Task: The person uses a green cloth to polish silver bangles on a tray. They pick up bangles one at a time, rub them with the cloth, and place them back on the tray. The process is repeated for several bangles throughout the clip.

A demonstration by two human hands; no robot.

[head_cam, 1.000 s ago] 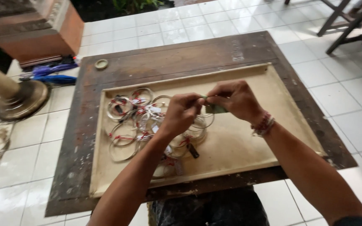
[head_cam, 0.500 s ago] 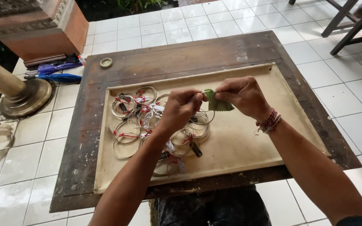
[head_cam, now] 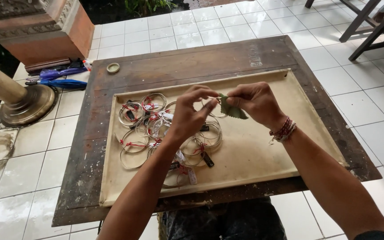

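Observation:
My left hand [head_cam: 191,114] and my right hand [head_cam: 255,101] meet above a beige tray [head_cam: 290,146]. Between their fingertips they pinch a thin silver bangle [head_cam: 213,103], and my right hand also holds a small green leaf-like piece [head_cam: 233,111] against it. A pile of silver bangles [head_cam: 156,129] with red threads and small tags lies on the left half of the tray, under my left hand. My right wrist wears red string bracelets [head_cam: 283,130].
The tray rests on a dark, worn wooden table [head_cam: 201,60] over white floor tiles. A small round lid [head_cam: 113,67] sits at the table's back left. A brass stand base [head_cam: 25,104], blue and purple tools [head_cam: 61,79], a brick-coloured pedestal [head_cam: 45,31] and chair legs [head_cam: 370,22] surround it.
Both hands have stayed together over the tray; the green piece in my right hand has come more into view and the view has shifted slightly.

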